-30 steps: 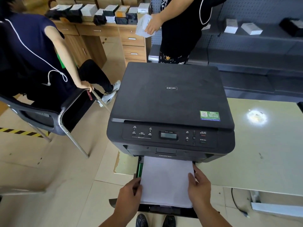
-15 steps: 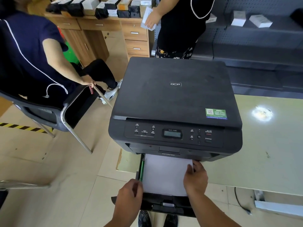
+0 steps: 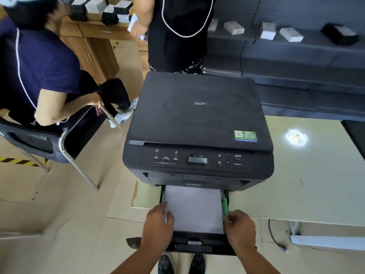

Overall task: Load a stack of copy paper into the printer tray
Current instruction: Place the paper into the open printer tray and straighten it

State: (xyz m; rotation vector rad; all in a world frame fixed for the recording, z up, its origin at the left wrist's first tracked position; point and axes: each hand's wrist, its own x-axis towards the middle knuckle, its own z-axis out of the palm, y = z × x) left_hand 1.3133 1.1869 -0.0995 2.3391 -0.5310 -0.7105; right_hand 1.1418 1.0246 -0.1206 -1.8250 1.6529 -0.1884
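Both hands shifted since half a second ago — right hand (image 3: pixel 238 228) came off the paper stack (image 3: pixel 194 209) to the tray's right edge, fingers pinched on the green side guide (image 3: pixel 224 206). Left hand (image 3: pixel 158 224) lies flat, fingers loosely spread, on the stack's near-left corner. Stack sits in the pulled-out tray (image 3: pixel 197 243), far end under the printer (image 3: pixel 197 125) on the counter (image 3: pixel 296 184).

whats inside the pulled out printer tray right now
A stack of white paper lies flat in the tray, between green side guides. The left hand covers its near-left corner; its far end is hidden under the printer. The tray floor is covered.
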